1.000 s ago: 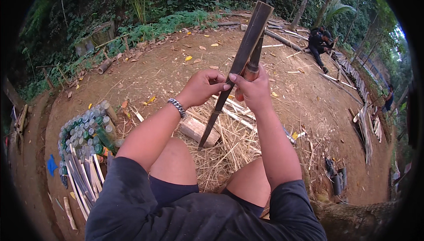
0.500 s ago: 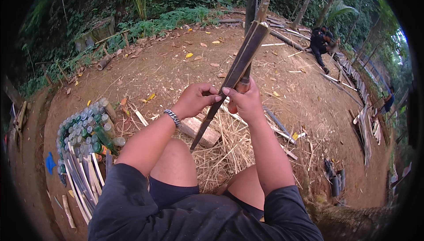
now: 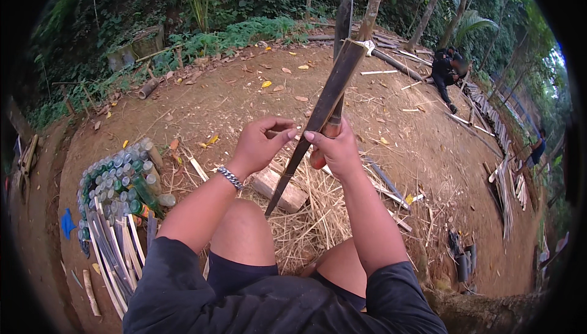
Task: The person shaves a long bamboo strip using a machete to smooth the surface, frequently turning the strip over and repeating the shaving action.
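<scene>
My right hand (image 3: 340, 153) grips the orange-brown handle of a machete (image 3: 343, 23), its dark blade pointing up and away. The same hand's thumb pins a long dark bamboo strip (image 3: 324, 101) against it. That strip slants from a pale, frayed upper end down to a narrow tip above my knees, and it covers part of the blade. Just left of the strip is my left hand (image 3: 257, 144), fingers curled and thumb apart from them, with nothing visible between. Below the strip lies a wooden block (image 3: 279, 191) among straw-like shavings (image 3: 312, 224).
Clear and green bottles (image 3: 125, 175) are heaped at left, beside a bundle of split strips (image 3: 116, 248). Dark tubes (image 3: 465, 263) stand at lower right. A person in dark clothes (image 3: 445, 71) sits at the far right; another in blue (image 3: 538, 147) is near the right rim.
My left fingertips have come off the bamboo strip and moved slightly left. The strip has turned, showing a broader dark face, and its upper end and the machete sit a little lower.
</scene>
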The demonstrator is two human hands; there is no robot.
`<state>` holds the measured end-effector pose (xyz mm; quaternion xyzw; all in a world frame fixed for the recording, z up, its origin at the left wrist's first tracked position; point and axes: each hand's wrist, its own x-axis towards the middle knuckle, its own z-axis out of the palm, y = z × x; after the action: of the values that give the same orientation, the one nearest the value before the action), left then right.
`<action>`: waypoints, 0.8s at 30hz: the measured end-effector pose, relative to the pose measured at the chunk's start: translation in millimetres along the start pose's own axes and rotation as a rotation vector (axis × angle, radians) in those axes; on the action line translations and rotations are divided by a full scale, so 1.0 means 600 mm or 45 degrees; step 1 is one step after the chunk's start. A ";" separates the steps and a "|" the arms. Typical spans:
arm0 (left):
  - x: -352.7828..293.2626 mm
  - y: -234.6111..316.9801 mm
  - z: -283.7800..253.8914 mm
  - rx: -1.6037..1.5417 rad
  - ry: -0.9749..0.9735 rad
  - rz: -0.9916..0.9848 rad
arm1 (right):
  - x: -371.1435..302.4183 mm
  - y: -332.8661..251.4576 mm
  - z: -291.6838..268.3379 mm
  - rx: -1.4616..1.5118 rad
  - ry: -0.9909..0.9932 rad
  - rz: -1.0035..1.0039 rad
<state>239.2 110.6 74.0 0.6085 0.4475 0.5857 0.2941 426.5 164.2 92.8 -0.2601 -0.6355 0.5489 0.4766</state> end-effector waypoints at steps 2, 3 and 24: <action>0.009 0.032 -0.006 0.012 0.176 0.137 | 0.003 0.000 0.004 0.004 -0.011 0.008; 0.013 0.053 -0.007 0.057 0.215 0.220 | 0.003 0.001 0.009 0.011 -0.016 0.015; 0.069 0.159 0.025 0.114 0.197 0.449 | -0.002 0.010 0.016 0.029 -0.019 -0.009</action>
<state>269.5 109.1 174.6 0.6431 0.3807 0.6527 0.1242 417.2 160.5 87.0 -0.2482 -0.6336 0.5563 0.4769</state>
